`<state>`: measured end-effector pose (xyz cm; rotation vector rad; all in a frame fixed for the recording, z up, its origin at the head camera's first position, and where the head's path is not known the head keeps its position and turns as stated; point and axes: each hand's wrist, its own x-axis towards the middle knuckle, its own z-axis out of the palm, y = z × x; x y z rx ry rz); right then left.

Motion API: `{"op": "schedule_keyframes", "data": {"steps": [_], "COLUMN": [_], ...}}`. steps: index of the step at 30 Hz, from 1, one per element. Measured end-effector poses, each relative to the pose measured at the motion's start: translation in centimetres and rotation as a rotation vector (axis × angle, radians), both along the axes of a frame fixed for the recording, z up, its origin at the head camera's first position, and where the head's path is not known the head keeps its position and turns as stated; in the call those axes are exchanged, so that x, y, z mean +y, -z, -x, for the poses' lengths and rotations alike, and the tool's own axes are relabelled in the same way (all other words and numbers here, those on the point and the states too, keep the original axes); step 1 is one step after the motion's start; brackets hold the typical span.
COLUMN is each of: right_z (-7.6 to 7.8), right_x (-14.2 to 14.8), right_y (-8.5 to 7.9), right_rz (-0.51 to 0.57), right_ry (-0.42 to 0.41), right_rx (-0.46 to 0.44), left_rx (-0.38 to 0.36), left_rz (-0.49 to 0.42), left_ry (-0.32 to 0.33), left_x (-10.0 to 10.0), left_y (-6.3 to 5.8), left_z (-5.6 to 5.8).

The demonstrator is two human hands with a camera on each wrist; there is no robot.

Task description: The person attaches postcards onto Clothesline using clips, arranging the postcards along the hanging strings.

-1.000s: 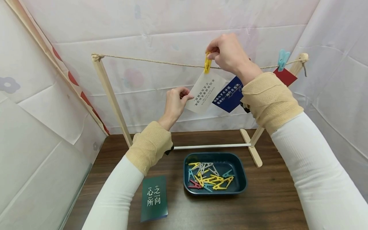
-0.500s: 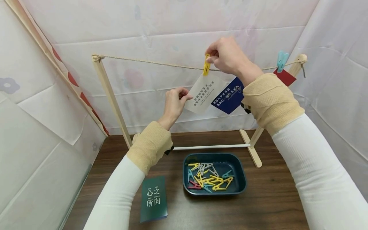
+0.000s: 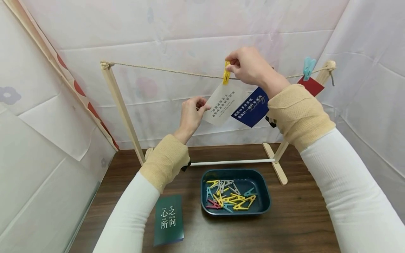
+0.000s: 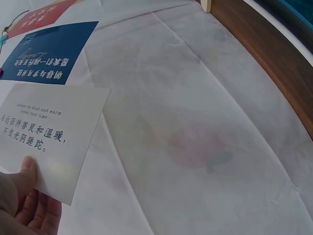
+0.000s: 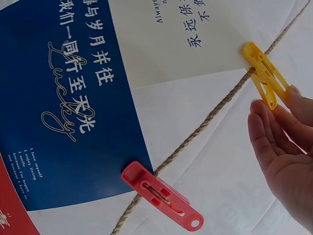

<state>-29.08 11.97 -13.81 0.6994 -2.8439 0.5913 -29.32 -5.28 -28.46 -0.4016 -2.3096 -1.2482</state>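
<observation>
My right hand [image 3: 251,66] pinches the handle end of a yellow clothespin [image 3: 226,73], whose nose sits on the rope [image 5: 215,115] at a corner of a white printed card [image 3: 224,103]. Thumb and fingers of my left hand [image 3: 192,114] hold the lower left corner of that same card, as the left wrist view also shows. Beside it a blue card [image 3: 251,107] hangs from a red clothespin [image 5: 159,193], which my right hand hides in the head view. Farther right, a light blue clothespin [image 3: 308,68] carries a red card [image 3: 311,85].
The rope runs between two wooden posts [image 3: 123,109], joined low down by a white rod [image 3: 232,162]. A dark blue tray [image 3: 267,196] of mixed clothespins stands on the wooden table [image 3: 297,218]. Left of it lies a stack of cards, a green one [image 3: 169,219] on top.
Both hands keep their hold on the clothespin and the white card. The rope, cards and right hand sit slightly lower in the head view.
</observation>
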Motion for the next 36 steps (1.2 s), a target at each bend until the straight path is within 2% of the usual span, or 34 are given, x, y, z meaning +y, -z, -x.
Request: {"op": "schedule_keyframes", "data": {"steps": [16, 23, 36], "right_z": [-0.3, -0.7, -2.1], "right_x": [0.7, 1.2, 3.1], "right_y": [0.8, 1.6, 4.9], "right_rz": [0.034, 0.048, 0.231], "right_ry": [-0.06, -0.049, -0.053], "right_rx": [0.103, 0.157, 0.41], "left_rx": [0.044, 0.044, 0.049], "left_rz": [0.015, 0.02, 0.014], "left_ry": [0.011, 0.016, 0.036], "left_x": [-0.5, -0.6, -0.7], "left_y": [0.5, 0.8, 1.5], "left_z": [-0.1, -0.2, -0.4]}}
